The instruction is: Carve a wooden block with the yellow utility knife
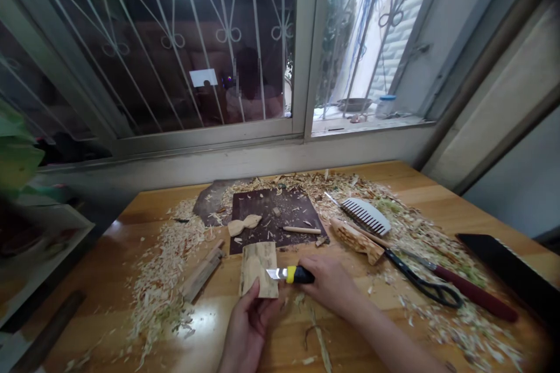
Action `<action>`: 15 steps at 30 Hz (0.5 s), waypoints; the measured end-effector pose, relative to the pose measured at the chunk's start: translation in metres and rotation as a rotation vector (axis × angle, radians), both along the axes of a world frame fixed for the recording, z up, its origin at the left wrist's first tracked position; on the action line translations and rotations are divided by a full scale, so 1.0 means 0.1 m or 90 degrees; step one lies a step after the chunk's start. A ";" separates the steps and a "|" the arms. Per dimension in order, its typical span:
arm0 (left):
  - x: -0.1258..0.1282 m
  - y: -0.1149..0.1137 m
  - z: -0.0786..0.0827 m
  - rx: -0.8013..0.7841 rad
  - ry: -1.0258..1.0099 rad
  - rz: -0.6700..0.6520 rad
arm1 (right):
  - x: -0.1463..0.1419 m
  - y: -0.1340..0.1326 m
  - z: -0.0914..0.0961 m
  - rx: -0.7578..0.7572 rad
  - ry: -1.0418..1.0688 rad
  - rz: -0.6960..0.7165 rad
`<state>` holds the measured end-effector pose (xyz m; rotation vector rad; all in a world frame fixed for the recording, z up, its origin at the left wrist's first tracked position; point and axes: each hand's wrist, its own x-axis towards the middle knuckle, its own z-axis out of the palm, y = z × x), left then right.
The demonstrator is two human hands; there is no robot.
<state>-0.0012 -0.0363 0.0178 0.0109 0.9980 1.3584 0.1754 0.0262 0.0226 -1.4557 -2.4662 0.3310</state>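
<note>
My left hand (256, 317) grips the lower edge of a flat, pale wood piece (257, 262), thumb on its face and fingers underneath. In my right hand (326, 280) is a utility knife (300, 274) with a black and yellow handle. Its short blade points left and lies over the face of the wood, near the right edge; whether it touches cannot be made out. Just beyond the wood, a dark brown mat (271, 210) bears a carved wooden piece with a narrow waist (245, 224) and a thin light stick (301, 230).
Wood shavings (161, 268) are strewn round the table (380, 317). At right lie a rough wood chunk (355, 240), a white comb (366, 215), scissors (422, 280), a red-handled tool (476, 291) and a black slab (503, 271). A wood strip (203, 274) lies left. Behind stands a barred window (301, 46).
</note>
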 end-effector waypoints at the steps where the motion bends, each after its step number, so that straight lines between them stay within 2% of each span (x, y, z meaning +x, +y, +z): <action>1: 0.00 0.00 0.01 -0.004 0.007 -0.002 | 0.00 0.01 -0.01 0.000 -0.008 0.001; 7: 0.00 0.06 0.10 -0.019 0.064 0.023 | -0.07 0.03 -0.06 0.033 -0.037 0.043; 15: 0.02 0.06 0.04 -0.013 0.079 0.033 | -0.14 0.05 -0.04 0.016 -0.074 -0.024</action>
